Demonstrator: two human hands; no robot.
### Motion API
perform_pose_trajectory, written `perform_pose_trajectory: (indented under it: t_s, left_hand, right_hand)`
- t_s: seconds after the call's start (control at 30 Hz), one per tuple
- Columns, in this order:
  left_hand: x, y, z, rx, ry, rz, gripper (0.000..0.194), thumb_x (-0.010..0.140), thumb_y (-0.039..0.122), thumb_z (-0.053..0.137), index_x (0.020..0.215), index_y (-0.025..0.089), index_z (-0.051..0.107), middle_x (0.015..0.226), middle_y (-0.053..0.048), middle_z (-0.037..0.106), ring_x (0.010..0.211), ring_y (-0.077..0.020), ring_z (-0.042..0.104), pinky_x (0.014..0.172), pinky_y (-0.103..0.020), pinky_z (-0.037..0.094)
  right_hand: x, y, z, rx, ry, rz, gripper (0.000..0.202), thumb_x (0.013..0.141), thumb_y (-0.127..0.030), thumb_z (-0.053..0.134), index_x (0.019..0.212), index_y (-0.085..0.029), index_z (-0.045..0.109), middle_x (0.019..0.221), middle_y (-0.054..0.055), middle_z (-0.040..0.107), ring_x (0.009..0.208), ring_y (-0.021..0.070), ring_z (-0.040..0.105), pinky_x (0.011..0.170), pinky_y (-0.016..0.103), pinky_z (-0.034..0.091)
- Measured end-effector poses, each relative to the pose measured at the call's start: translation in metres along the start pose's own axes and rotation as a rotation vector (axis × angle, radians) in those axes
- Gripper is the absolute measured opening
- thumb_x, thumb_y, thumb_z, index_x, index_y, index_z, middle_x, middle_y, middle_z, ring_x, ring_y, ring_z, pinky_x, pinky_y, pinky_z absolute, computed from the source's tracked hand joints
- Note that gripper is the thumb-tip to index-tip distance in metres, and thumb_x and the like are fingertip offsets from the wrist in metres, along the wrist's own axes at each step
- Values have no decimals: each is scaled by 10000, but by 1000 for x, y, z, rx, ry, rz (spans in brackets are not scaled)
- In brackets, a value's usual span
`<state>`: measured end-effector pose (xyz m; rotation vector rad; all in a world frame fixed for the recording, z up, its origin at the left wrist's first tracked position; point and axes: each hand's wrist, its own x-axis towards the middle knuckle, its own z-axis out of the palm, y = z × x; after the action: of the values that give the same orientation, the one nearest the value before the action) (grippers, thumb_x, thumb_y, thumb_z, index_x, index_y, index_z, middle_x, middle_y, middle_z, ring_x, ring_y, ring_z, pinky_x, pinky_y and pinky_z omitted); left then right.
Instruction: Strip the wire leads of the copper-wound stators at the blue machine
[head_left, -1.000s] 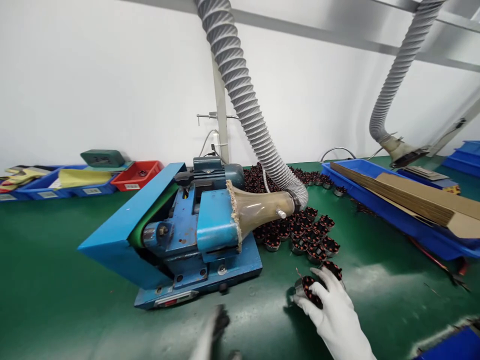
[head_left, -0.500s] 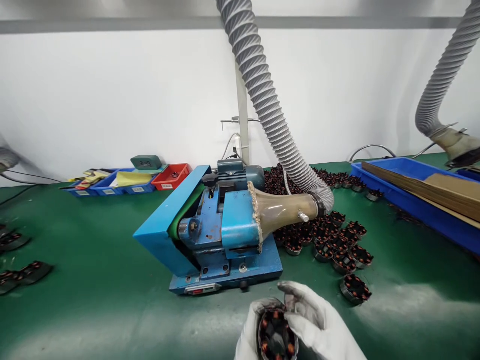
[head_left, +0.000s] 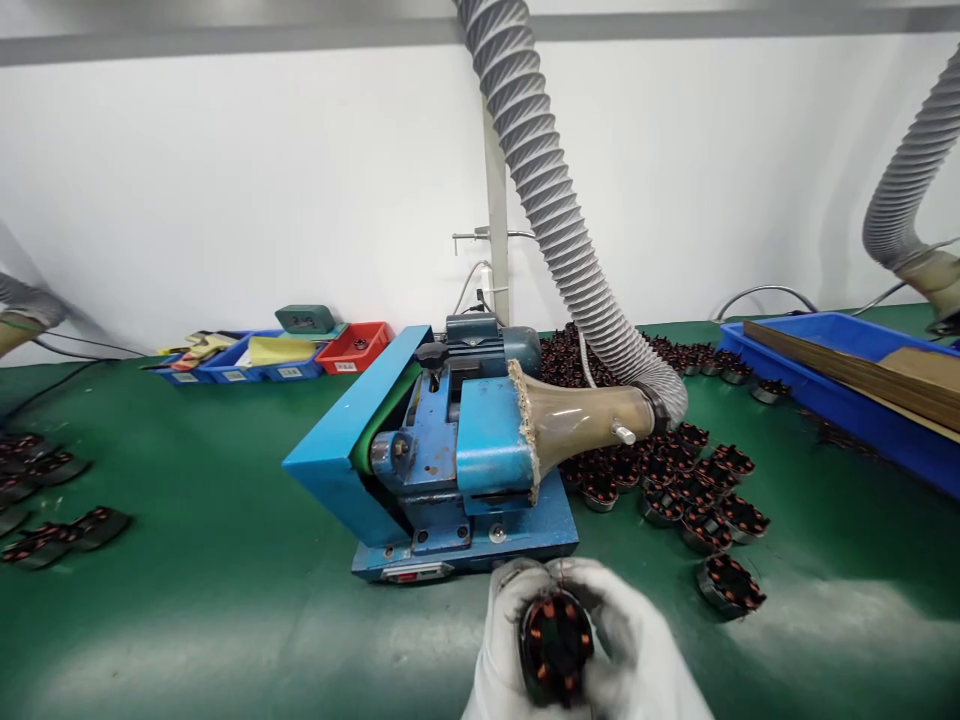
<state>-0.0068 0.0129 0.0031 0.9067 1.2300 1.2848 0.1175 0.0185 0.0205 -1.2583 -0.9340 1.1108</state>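
A ring-shaped motor stator with copper windings and a dark rim is held near the bottom edge, in front of the blue belt grinding machine. My left hand, in a white glove with blackened fingertips, is closed around the stator's left side. Curled over its top and right side is my right hand, also gloved; its thumb is blurred at the lower right rim. A thin reddish wire end shows by the right fingertips above the stator.
Many stators stand right of and behind the machine; more lie at far left. A grey extraction hose drops to the machine's hood. A blue tray holds cardboard. Small blue bins and a red bin stand at the back.
The stator has turned to face me more and risen slightly. My right fingers have come in over its top edge. The whole view has shifted slightly left.
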Motion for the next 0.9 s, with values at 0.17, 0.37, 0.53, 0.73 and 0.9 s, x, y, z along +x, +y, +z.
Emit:
perform_pose_trajectory:
  t_s: [0.17, 0.37, 0.53, 0.73, 0.9]
  left_hand:
    - [27, -11, 8, 22, 189, -12, 302, 685, 288, 628, 979, 232, 590, 1017, -76, 683, 928, -232, 649, 817, -323, 524]
    - [46, -1, 14, 40, 286, -3, 225, 728, 260, 543, 948, 218, 566, 920, -73, 713, 817, -192, 675, 749, -286, 535]
    - [49, 11, 20, 61, 286, -9, 235, 726, 242, 564, 959, 211, 571, 888, -73, 719, 788, -189, 677, 723, -286, 531]
    - [36, 12, 16, 80, 278, -37, 234, 700, 233, 585, 933, 216, 592, 849, -57, 714, 769, -192, 670, 723, -289, 526]
    - [18, 4, 4, 64, 228, -23, 219, 722, 223, 552, 931, 225, 618, 919, -55, 710, 833, -193, 663, 780, -282, 513]
  right_hand:
    - [9, 9, 45, -376, -19, -99, 428, 509, -274, 729, 927, -192, 680, 901, 97, 723, 845, 297, 667, 788, 372, 519]
    - [37, -9, 60, -541, -72, -89, 312, 655, -409, 646, 873, -188, 674, 855, 95, 738, 791, 273, 687, 727, 364, 530]
    - [42, -15, 61, -505, -82, -36, 283, 684, -452, 636, 838, -217, 668, 793, 59, 747, 732, 244, 693, 668, 322, 529]
    - [28, -6, 57, -528, -42, -77, 289, 665, -437, 622, 825, -202, 672, 786, 74, 746, 728, 256, 694, 668, 326, 537]
    - [7, 4, 54, -556, 29, -206, 334, 607, -395, 621, 868, -195, 681, 804, 80, 739, 731, 267, 691, 708, 348, 543]
